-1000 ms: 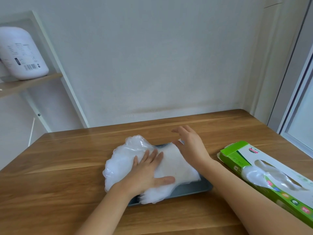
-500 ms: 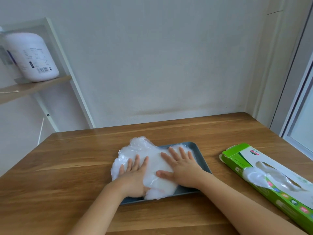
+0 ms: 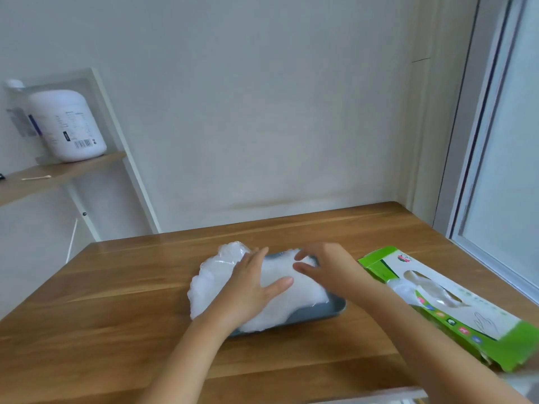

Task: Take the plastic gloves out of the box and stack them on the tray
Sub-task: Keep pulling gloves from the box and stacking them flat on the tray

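The wooden table (image 3: 116, 301) fills the lower view and carries everything for the task. To the left behind it a wooden shelf (image 3: 58, 173) holds a white jug (image 3: 70, 126) and a thin cotton swab (image 3: 36, 178). On the table's right side the green and white box (image 3: 466, 313) lies flat, its near and far end flaps open, with clear plastic bunched at its top opening. Near the table's middle the pile of plastic gloves (image 3: 213, 278) lies on the blue-grey tray (image 3: 320, 313), spilling over the tray's left edge. The left hand (image 3: 250, 287) rests flat on the pile, fingers straight and thumb spread wide. The right hand (image 3: 329, 266) is over the pile's far right part, blurred, its fingers loosely bent with nothing visibly held; whether it touches the gloves cannot be told.
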The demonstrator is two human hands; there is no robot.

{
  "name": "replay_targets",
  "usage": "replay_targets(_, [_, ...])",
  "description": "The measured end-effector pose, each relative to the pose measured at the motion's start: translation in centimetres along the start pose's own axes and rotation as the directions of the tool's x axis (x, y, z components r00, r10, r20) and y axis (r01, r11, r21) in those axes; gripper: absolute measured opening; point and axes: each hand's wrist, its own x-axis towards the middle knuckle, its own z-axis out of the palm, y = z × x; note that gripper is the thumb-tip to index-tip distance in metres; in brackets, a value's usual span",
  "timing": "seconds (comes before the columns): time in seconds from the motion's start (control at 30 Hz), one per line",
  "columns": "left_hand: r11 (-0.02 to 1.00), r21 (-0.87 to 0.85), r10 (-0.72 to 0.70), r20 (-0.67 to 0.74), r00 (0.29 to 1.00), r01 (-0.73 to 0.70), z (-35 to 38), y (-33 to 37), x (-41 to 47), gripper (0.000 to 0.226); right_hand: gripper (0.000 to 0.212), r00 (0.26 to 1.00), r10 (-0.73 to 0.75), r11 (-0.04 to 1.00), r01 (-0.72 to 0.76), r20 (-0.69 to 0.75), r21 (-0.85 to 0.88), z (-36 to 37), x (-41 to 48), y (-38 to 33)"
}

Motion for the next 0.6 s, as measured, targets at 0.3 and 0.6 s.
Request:
replay_targets(0.3, [0.945,-0.16,0.296,0.052,0.954,-0.284,6.4,7.6,-1.2,0.052,0.045,0.937,0.332,0.9,-0.349,-0.106,-0.261,-6.9,-7.7,6.0])
replay_targets(0.6, [0.906,-0.35,0.296,0.117,0.948,-0.24,11.7,11.1,1.6,0.045,0.023,0.907,0.334,0.904,-0.385,-0.256,-0.186,-4.1,-11.4,8.9])
